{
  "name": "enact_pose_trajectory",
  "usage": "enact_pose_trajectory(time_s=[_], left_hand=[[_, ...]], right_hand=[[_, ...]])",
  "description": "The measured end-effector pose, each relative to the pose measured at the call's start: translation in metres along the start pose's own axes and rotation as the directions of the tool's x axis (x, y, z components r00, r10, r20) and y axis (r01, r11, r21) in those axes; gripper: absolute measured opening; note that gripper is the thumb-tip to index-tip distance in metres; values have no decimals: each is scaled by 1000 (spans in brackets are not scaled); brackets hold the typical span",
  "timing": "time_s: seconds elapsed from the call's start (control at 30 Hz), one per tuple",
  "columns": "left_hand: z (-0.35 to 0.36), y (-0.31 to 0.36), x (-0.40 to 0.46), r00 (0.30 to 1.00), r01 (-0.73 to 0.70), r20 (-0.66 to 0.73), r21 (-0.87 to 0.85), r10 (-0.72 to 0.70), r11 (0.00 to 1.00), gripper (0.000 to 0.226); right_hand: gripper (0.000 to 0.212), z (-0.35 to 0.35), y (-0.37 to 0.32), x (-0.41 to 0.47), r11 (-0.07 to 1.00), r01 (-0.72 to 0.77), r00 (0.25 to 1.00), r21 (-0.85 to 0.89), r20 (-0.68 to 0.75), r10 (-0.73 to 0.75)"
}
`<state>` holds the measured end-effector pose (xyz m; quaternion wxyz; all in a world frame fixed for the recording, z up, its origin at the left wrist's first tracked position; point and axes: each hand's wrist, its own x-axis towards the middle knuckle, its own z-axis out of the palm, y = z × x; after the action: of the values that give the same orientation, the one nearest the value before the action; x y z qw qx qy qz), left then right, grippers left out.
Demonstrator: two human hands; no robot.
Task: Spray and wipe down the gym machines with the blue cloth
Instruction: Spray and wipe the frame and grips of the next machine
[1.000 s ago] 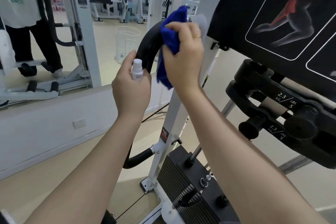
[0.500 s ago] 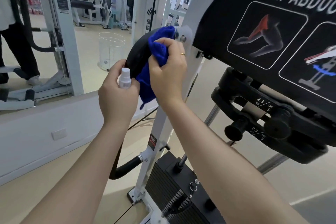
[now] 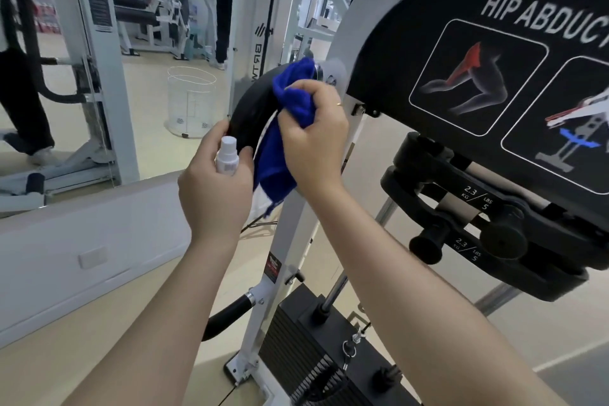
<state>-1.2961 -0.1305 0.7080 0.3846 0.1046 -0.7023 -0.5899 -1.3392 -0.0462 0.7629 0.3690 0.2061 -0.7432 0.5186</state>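
Note:
My right hand [image 3: 314,138] grips a bunched blue cloth [image 3: 290,115] and presses it against the curved black handle [image 3: 250,109] of the white hip abduction machine [image 3: 290,241]. The cloth's loose end hangs down beside the white upright. My left hand [image 3: 214,194] holds a small white spray bottle [image 3: 227,156] upright, its cap showing above the fingers, just left of the cloth and touching the handle's lower part.
The black placard [image 3: 494,53] with exercise pictures and add-on weights [image 3: 478,224] fills the right. A black weight stack [image 3: 316,359] sits below. A mirror [image 3: 49,76] on the left wall reflects a person and machines. A clear bin [image 3: 191,105] stands on the floor.
My right hand has slid the cloth a short way along the black handle. The view has shifted right and down, showing more of the placard. The bottle hand stays beside the handle.

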Motion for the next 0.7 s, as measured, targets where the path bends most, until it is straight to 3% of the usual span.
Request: enact_pose_trajectory(time_s=[0.1,0.17,0.23,0.4,0.47,0.57,0.7], left_hand=[[-3,-4,2,1000,4,28,0,-4,1000,38],[-4,-5,5,998,1,62,-7,-1,1000,37],[-5,-6,9,996,-1,86,0,1,1000,36],[-5,-3,7,995,-36,89,18,34,999,36],[-6,-2,8,996,-26,86,16,24,1000,35],[-6,0,9,995,-13,103,15,12,1000,35],[-5,-4,5,997,-1,78,-4,1,1000,36]], right_hand=[[17,-3,-7,21,973,-195,976,120,-70,204],[14,-3,-9,28,959,-239,961,151,-102,255],[15,-1,-12,24,967,-211,970,145,-95,226],[19,-3,-10,5,991,52,995,-120,92,-41],[19,-8,-10,17,993,13,999,-117,42,-8],[15,-11,-11,31,988,-157,985,-2,-78,156],[18,4,-11,0,995,-97,995,-14,-38,97]])
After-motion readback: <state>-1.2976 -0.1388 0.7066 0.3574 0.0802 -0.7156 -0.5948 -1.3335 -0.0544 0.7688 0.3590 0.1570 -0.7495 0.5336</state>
